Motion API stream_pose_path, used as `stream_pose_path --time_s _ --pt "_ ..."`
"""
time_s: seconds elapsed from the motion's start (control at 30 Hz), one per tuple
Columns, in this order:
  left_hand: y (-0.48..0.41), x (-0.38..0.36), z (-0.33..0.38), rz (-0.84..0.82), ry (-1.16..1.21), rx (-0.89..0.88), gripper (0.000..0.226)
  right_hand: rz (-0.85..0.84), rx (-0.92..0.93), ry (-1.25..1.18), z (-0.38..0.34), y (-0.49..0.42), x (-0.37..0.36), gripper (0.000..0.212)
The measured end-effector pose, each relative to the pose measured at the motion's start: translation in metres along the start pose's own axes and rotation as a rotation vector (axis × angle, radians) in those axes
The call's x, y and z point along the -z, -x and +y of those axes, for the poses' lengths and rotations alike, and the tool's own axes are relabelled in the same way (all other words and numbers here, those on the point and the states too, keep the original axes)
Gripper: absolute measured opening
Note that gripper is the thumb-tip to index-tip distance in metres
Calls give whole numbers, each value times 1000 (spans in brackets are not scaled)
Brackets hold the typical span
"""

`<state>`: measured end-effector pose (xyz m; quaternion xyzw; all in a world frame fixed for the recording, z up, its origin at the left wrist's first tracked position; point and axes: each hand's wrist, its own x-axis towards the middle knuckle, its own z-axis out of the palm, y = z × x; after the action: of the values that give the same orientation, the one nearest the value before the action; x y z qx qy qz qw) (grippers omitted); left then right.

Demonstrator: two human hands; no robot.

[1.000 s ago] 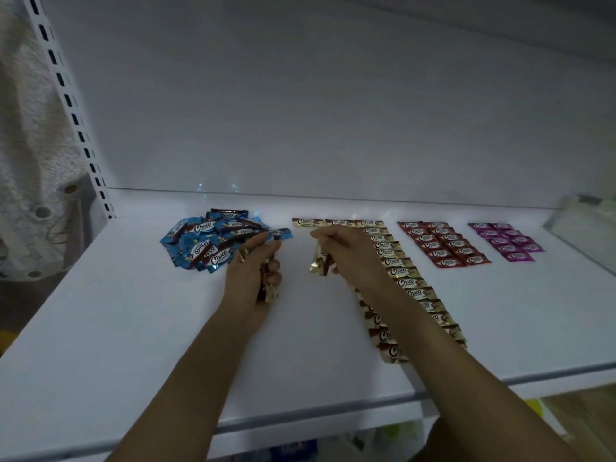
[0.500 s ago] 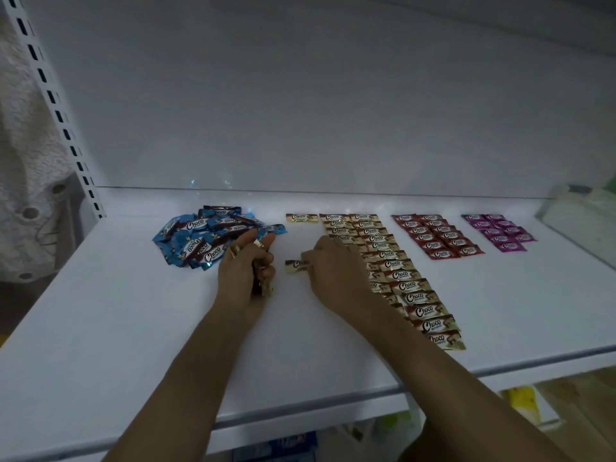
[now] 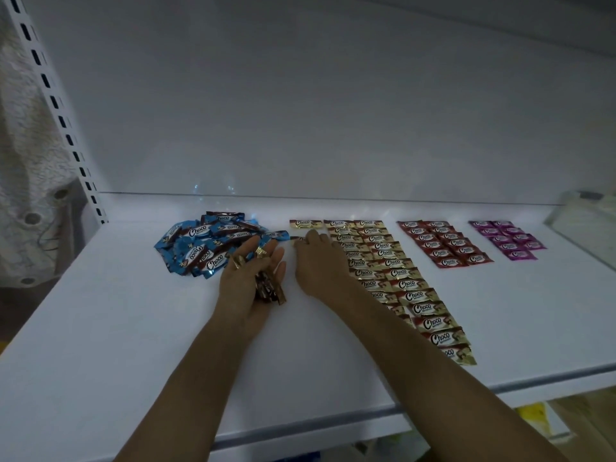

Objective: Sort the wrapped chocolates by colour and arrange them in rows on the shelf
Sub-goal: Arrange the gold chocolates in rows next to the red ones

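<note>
"Choco" reads in white on the shiny wrappers of the blue chocolates point(image 3: 206, 245) heaped at left and of the gold chocolates point(image 3: 393, 271) laid in rows on the white shelf point(image 3: 100, 328); the smaller print blurs. The left hand point(image 3: 248, 278) curls round a bundle point(image 3: 268, 291) of gold wrappers. The right hand point(image 3: 320, 265) hides most of one gold piece point(image 3: 297, 239) under its fingertips beside the rows, so its hold cannot be told.

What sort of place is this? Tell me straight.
Probably a shop or stockroom: a white display shelf, a slotted upright at its left end, and wrapped chocolates sorted into colour rows.
</note>
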<state>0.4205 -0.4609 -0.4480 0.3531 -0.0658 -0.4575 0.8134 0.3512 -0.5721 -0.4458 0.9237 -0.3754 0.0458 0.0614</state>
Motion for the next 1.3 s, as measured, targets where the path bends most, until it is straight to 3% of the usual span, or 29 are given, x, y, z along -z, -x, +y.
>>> stream_pose_path --time_s 0.3,0.7,0.77,0.83,0.93,0.97,1.07,1.17,1.3 --pt "-3 0 -2 -16 17 -62 46 81 -91 -92 0 -8 -17 49" --pt "-3 1 0 -50 81 -47 46 154 -22 -247 3 -8 -20 44" --pt "-4 3 2 -72 147 -38 42 287 8 -378 0 -3 -15 44" --pt "-4 3 3 -88 208 -35 41 396 -72 -683 -8 8 -3 30" --pt "-5 4 4 -84 188 -46 42 159 -226 -1324 -21 32 27 34" --pt "-4 5 5 -87 170 -43 43 52 -242 -1412 -22 40 34 36" --pt "-5 6 5 -123 162 -34 47 -71 -176 -1376 -20 54 34 18" --pt "-5 6 2 -114 134 -11 45 100 -193 -1459 -21 61 18 7" --pt "-6 8 2 -27 224 -37 25 345 -252 -1523 -26 65 -3 17"
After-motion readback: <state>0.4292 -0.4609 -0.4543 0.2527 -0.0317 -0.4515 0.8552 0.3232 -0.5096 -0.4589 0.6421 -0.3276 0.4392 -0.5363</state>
